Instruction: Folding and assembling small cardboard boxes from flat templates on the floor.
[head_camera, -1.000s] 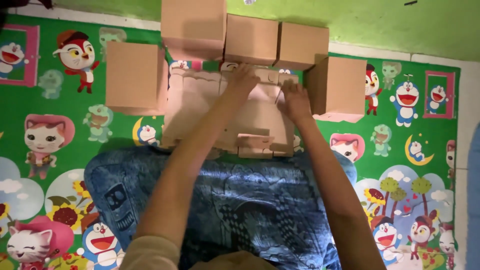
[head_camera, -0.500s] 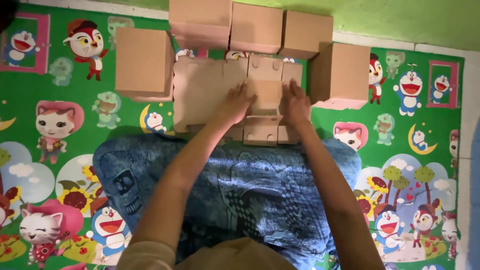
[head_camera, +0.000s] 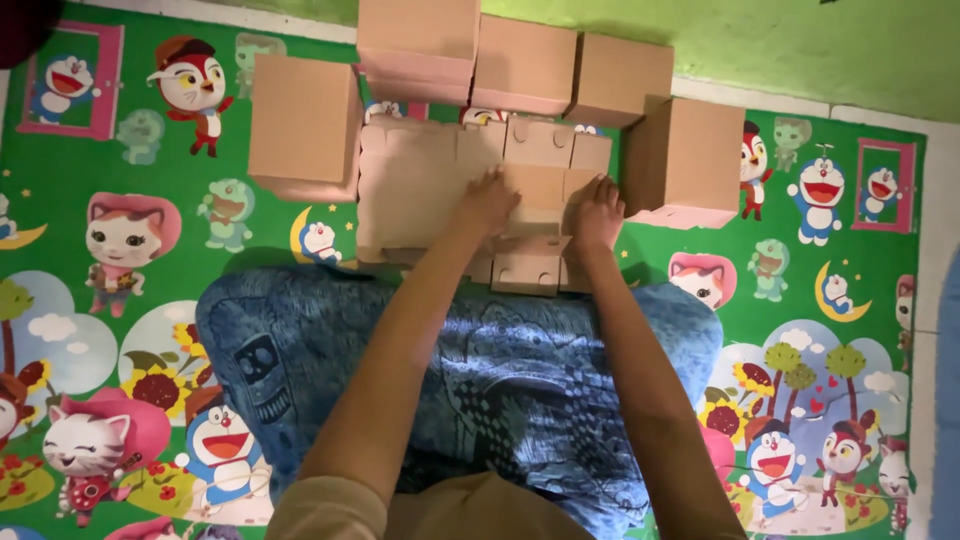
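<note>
Both your hands have slid nearer you on the flat, die-cut tan cardboard sheet (head_camera: 420, 185): left hand (head_camera: 488, 200) and right hand (head_camera: 597, 212) press it onto the green cartoon-print mat (head_camera: 150, 150), fingers together, among assembled brown cardboard boxes (head_camera: 303, 125).

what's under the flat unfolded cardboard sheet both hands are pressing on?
Under the flat brown die-cut cardboard sheet lies the green cartoon-printed play mat, showing around its edges. The left hand and right hand press on top. Anything directly beneath the sheet is covered.

I've got both hands on the flat cardboard sheet (head_camera: 440, 190) on the mat (head_camera: 150, 300); folded boxes (head_camera: 305, 125) stand left, behind and right of it.
</note>
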